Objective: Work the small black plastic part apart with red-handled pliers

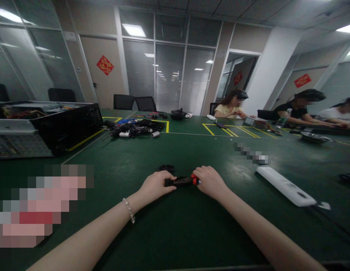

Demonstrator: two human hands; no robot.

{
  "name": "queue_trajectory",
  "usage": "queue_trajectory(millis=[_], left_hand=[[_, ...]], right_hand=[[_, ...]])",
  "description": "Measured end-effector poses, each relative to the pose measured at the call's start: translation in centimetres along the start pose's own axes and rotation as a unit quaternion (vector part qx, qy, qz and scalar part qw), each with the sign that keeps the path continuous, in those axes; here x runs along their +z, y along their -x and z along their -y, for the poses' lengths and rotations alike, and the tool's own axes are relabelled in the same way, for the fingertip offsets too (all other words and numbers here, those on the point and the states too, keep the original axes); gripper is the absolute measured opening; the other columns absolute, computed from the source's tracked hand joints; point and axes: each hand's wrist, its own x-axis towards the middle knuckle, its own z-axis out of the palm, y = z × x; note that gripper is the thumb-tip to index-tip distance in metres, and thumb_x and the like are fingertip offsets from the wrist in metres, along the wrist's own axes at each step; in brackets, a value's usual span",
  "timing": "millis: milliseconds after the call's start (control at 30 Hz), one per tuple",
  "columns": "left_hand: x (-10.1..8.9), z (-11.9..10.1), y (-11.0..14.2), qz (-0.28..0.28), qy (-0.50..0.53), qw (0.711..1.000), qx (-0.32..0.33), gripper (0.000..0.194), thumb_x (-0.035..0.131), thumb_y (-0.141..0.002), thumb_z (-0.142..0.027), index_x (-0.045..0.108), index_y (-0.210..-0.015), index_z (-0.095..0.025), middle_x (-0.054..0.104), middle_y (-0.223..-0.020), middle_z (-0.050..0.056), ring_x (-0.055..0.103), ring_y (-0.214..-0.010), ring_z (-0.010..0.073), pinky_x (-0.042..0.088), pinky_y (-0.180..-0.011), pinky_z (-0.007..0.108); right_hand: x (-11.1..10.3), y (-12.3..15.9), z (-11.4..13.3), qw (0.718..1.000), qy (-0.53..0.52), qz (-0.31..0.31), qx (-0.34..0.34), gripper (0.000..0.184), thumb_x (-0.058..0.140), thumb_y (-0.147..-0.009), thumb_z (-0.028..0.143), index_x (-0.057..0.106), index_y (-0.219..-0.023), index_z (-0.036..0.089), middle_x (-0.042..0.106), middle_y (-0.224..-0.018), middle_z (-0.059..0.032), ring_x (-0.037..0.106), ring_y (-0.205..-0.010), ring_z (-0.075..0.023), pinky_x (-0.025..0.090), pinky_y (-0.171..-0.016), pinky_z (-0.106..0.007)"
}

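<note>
Both hands meet low over the green table (192, 226). My right hand (210, 183) is closed around the red handles of a pair of pliers (186, 182), whose dark jaws point left. Pinched between the thumb and fingers of my left hand (156, 185) is a small black piece (168, 182), right at the jaw tips. Its exact kind cannot be made out, nor whether the jaws grip it. Just beyond my left fingers lies another small black part (166, 168). A beaded bracelet circles my left wrist.
On the right lies a white power strip (286, 186) with a cable. An open black computer case (70, 130) stands at left, near a heap of cables and tools (132, 128). Several people sit across the table at right. A pixelated patch covers the left foreground.
</note>
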Motion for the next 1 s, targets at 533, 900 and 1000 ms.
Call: queue_trajectory(millis=[533,900,1000], left_hand=[[-0.04,-0.06,0.13,0.003,0.008,1.0,0.005,0.034,0.056,-0.071,-0.043,0.057,-0.101,-0.028,0.059,-0.099,-0.002,0.054,-0.074,0.0151,0.04,-0.062,0.025],[-0.17,-0.12,0.16,0.009,0.014,1.0,0.005,0.034,0.057,-0.071,-0.041,0.057,-0.102,-0.028,0.06,-0.098,-0.003,0.054,-0.072,0.014,0.04,-0.06,0.023],[-0.08,-0.11,0.12,-0.002,0.001,1.0,0.01,0.032,0.058,-0.07,-0.04,0.057,-0.1,-0.028,0.06,-0.098,-0.003,0.054,-0.074,0.0143,0.04,-0.062,0.024]], right_hand=[[0.38,0.02,-0.1,1.0,-0.014,-0.009,0.006,0.016,0.049,-0.068,0.017,0.056,-0.081,0.018,0.059,-0.081,-0.0028,0.049,-0.073,-0.015,0.031,-0.065,-0.027],[0.21,0.12,-0.11,1.0,0.001,-0.028,-0.004,0.017,0.047,-0.069,0.014,0.056,-0.083,0.018,0.058,-0.083,-0.0033,0.048,-0.075,-0.0154,0.03,-0.066,-0.027],[0.05,0.11,-0.08,0.999,0.014,-0.029,-0.007,0.018,0.047,-0.068,0.013,0.056,-0.083,0.018,0.059,-0.084,-0.0037,0.048,-0.077,-0.0163,0.03,-0.067,-0.028]])
